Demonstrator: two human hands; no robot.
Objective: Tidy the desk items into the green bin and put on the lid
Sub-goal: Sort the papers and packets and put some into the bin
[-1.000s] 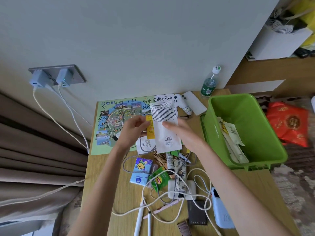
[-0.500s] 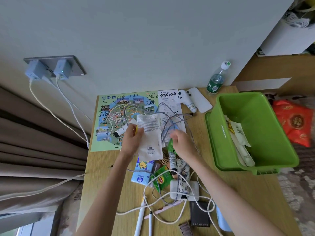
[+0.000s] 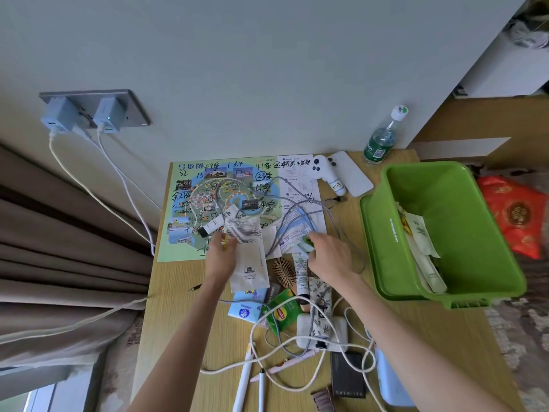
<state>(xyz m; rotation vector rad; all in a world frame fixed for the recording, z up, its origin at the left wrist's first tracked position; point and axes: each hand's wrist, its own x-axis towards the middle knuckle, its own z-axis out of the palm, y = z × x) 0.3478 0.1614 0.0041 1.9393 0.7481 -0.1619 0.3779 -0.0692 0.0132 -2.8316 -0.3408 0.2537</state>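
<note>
My left hand (image 3: 220,253) holds a long white receipt (image 3: 247,257) and some yellow paper above the cluttered desk. My right hand (image 3: 328,256) reaches down onto the loose paper slips (image 3: 292,234) and a small green item at the desk's middle, fingers closing on them. The green bin (image 3: 445,233) stands tilted at the desk's right edge with several sachets and papers (image 3: 421,248) inside. No lid is in view. A grey cable (image 3: 285,203) loops over the park map (image 3: 219,200).
Desk clutter: hairbrush (image 3: 282,271), cream tube (image 3: 300,273), green tea packet (image 3: 282,314), tissue pack (image 3: 246,307), white power bank (image 3: 322,336), white cable (image 3: 267,361), pens (image 3: 243,382), black card case (image 3: 348,377), white controller (image 3: 326,176), phone (image 3: 352,176), water bottle (image 3: 383,138). Wall chargers (image 3: 80,114) at left.
Both hands came down toward the desk. The receipt dropped with my left hand. My right hand let go of the receipt and moved right onto the loose slips.
</note>
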